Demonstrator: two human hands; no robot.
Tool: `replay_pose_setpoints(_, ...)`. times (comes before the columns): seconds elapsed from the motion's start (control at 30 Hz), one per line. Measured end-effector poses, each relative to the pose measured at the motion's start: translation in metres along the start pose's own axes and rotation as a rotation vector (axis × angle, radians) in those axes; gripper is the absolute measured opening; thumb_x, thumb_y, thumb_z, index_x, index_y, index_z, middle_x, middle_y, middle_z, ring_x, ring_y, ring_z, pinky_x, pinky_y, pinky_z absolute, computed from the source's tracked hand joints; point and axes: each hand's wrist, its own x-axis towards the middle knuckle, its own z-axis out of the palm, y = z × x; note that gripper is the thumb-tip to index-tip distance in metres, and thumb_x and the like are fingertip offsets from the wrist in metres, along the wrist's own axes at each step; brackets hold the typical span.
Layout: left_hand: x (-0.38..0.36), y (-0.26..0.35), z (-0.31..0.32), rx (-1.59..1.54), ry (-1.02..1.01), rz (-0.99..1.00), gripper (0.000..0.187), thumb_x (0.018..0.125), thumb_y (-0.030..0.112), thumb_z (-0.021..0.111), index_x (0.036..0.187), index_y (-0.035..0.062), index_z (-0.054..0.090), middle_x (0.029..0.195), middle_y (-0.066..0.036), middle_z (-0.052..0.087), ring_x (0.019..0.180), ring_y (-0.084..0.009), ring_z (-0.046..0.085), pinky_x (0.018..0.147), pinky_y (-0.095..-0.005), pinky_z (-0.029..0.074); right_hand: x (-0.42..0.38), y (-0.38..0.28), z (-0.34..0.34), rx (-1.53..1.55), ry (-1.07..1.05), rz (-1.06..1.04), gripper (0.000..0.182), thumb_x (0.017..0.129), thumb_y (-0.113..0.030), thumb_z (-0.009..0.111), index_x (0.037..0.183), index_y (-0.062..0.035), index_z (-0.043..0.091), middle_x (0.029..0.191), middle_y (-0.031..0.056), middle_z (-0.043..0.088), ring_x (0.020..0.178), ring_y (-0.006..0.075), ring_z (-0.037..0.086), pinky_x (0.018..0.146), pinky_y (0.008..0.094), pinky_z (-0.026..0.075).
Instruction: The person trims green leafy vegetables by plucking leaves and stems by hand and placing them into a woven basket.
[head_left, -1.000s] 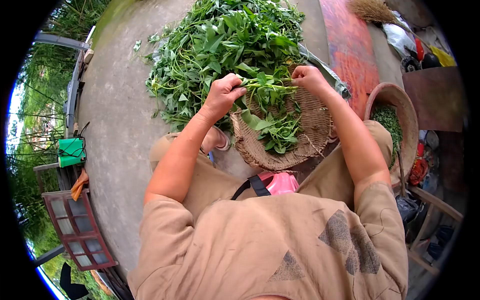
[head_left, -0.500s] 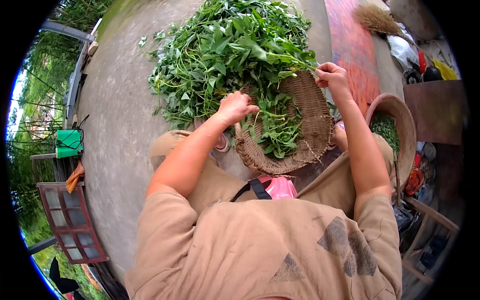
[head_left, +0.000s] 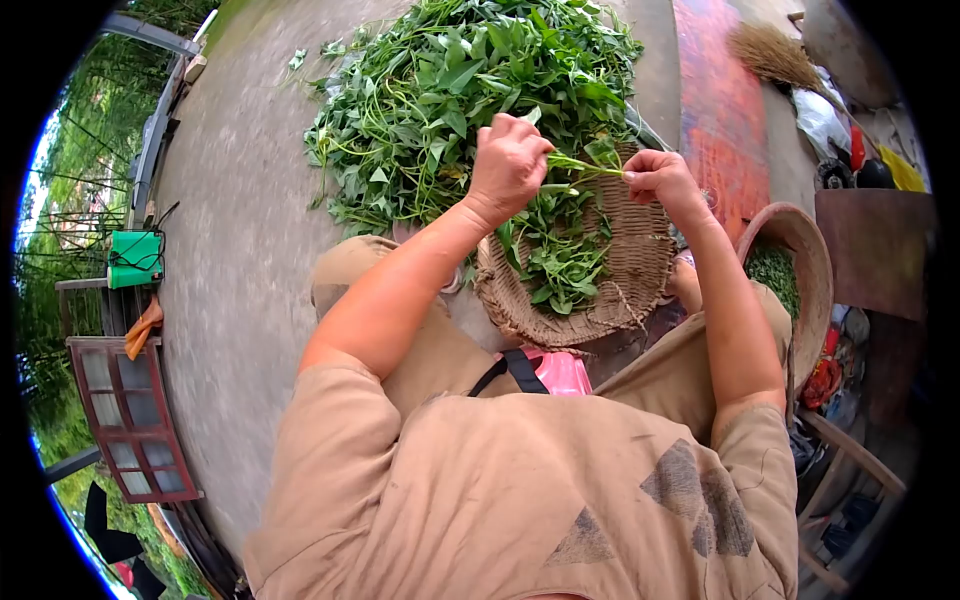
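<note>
A leafy green stem [head_left: 585,166] stretches between my two hands above a woven basket [head_left: 640,235]. My left hand [head_left: 510,165] is closed around its leafy end, which is partly hidden by my fingers. At the other end, my right hand [head_left: 662,182] pinches the stem between thumb and fingertips. Picked leafy greens [head_left: 565,262] lie in the basket's left and middle part. Just beyond the basket spreads a large heap of leafy vines [head_left: 430,130] on the ground.
At the right stands a round clay-coloured tub [head_left: 815,270] holding chopped greens. A reddish board [head_left: 722,120] lies on the concrete, with a straw broom [head_left: 770,55] near its far end. To the left are a green box [head_left: 136,258] and a window frame [head_left: 130,420]. My knees flank the basket.
My left hand has moved up and right from the basket's edge and closed on the leafy end of the stem. My right hand has lowered slightly, still pinching the stem.
</note>
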Motion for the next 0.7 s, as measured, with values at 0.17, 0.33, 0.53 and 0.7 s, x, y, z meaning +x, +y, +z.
replay_pose_setpoints(0.17, -0.01, -0.01, 0.022, -0.053, -0.392, -0.127, 0.012, 0.081, 0.018, 0.06, 0.081, 0.0107, 0.069, 0.083, -0.004, 0.063, 0.09, -0.0237, 0.056, 0.076, -0.0383, 0.042, 0.002, 0.001, 0.013, 0.026, -0.048, -0.023, 0.009, 0.081, -0.012, 0.068, 0.08, -0.0039, 0.065, 0.066, -0.0017, 0.057, 0.055, 0.0083, 0.055, 0.054, 0.0224, 0.047)
replay_pose_setpoints(0.33, -0.01, -0.017, 0.028, -0.315, -0.474, -0.128, 0.018, 0.079, 0.017, 0.057, 0.079, 0.0016, 0.067, 0.081, -0.012, 0.063, 0.079, -0.0291, 0.061, 0.074, -0.0374, 0.049, 0.001, -0.004, 0.012, -0.028, -0.05, -0.004, 0.009, 0.084, -0.01, 0.065, 0.083, -0.001, 0.064, 0.068, -0.0002, 0.058, 0.06, 0.0081, 0.055, 0.058, 0.0238, 0.048)
replay_pose_setpoints(0.53, -0.008, -0.01, 0.025, -0.402, -0.477, -0.281, 0.019, 0.076, 0.015, 0.058, 0.082, -0.0013, 0.066, 0.076, -0.012, 0.062, 0.071, -0.0232, 0.06, 0.067, -0.0333, 0.049, 0.001, -0.003, 0.033, -0.876, 0.324, -0.819, 0.012, 0.084, -0.024, 0.066, 0.088, -0.0127, 0.067, 0.078, 0.0025, 0.058, 0.077, 0.0209, 0.061, 0.067, 0.0348, 0.045)
replay_pose_setpoints(0.7, -0.005, -0.004, 0.022, -0.702, -0.549, -0.486, 0.019, 0.078, 0.016, 0.059, 0.083, -0.0015, 0.066, 0.067, -0.005, 0.059, 0.062, -0.0114, 0.052, 0.06, -0.0279, 0.045, -0.008, -0.001, 0.05, -1.104, 0.234, -0.742, 0.017, 0.081, -0.03, 0.067, 0.084, -0.0136, 0.065, 0.084, 0.0041, 0.055, 0.087, 0.0252, 0.057, 0.076, 0.0389, 0.039)
